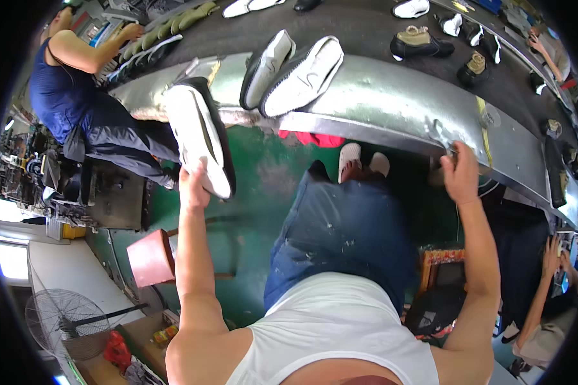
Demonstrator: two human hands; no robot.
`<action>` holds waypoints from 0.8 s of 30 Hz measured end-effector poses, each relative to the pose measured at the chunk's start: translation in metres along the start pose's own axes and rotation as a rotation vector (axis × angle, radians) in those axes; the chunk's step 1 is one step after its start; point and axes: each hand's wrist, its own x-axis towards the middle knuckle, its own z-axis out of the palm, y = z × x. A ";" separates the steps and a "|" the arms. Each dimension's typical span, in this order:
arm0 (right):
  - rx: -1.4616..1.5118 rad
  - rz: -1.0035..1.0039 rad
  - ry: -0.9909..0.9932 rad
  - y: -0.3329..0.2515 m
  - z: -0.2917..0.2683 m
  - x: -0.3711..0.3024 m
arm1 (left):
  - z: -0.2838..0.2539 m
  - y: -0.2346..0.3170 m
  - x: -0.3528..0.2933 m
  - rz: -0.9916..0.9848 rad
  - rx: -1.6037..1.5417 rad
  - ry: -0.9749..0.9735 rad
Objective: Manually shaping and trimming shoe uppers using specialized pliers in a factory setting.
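Note:
My left hand [195,186] grips a white shoe [192,131] with a dark sole by one end and holds it up beside the bench edge. On the metal ledge [379,96] in front of me rests a pair of shoes: a white shoe [308,74] with a dark sole edge, and its mate [268,67] tilted beside it. My right hand [462,174] is at the ledge's front edge on the right, thumb and fingers apart, with nothing visible between them. Just beyond its fingertips, a small grey metal object [440,133] lies on the ledge; its kind is unclear.
A dark conveyor belt [359,25] carries several shoes behind the ledge, including a black-and-tan shoe [420,43]. A co-worker [77,96] in blue stands at the left; others are at the right. A reddish stool [150,258] and a fan [61,321] stand at lower left.

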 end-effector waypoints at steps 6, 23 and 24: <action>1.054 0.595 -0.305 -0.084 0.045 -0.076 | 0.089 -0.040 -0.114 -0.370 0.373 -0.469; 0.552 0.442 -0.540 -0.066 0.056 -0.121 | 0.203 -0.122 -0.173 -0.388 1.245 -0.750; 0.556 0.442 -0.541 -0.065 0.057 -0.121 | 0.205 -0.122 -0.170 -0.390 1.248 -0.748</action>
